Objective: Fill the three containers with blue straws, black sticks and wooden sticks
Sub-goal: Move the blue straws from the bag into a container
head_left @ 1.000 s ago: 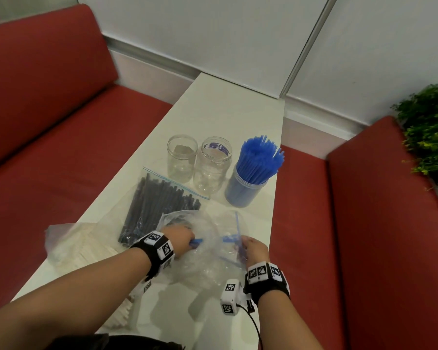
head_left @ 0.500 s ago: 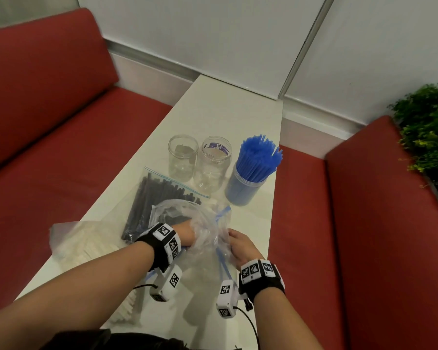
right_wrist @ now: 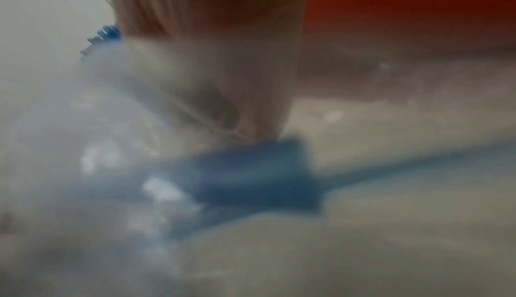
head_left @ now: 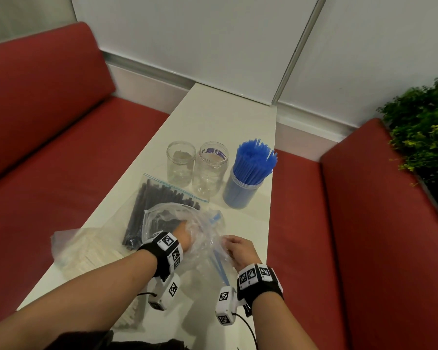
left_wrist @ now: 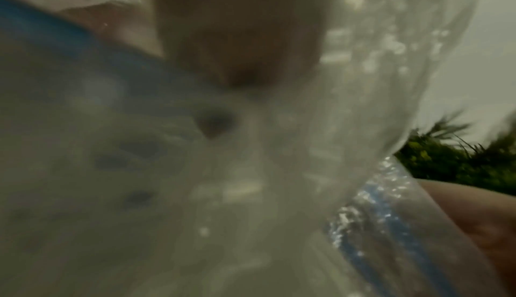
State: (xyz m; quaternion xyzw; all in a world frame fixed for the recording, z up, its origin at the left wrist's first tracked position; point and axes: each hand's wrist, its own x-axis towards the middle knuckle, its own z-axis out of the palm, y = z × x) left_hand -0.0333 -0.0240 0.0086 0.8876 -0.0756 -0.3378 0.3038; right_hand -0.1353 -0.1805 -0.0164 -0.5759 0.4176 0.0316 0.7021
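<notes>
Now the left hand (head_left: 183, 234) and right hand (head_left: 238, 250) both clutch the crinkly clear plastic bag (head_left: 202, 231), just in front of the full jar of blue straws (head_left: 248, 178). Next, I think: open the zip bag of black sticks (head_left: 154, 205).

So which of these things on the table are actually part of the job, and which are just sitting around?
Part of the job:
- container of blue straws
- two empty jars
- bag of black sticks
- bag of wooden sticks
- clear bag in both hands

Just there:
- red benches
- green plant
</notes>
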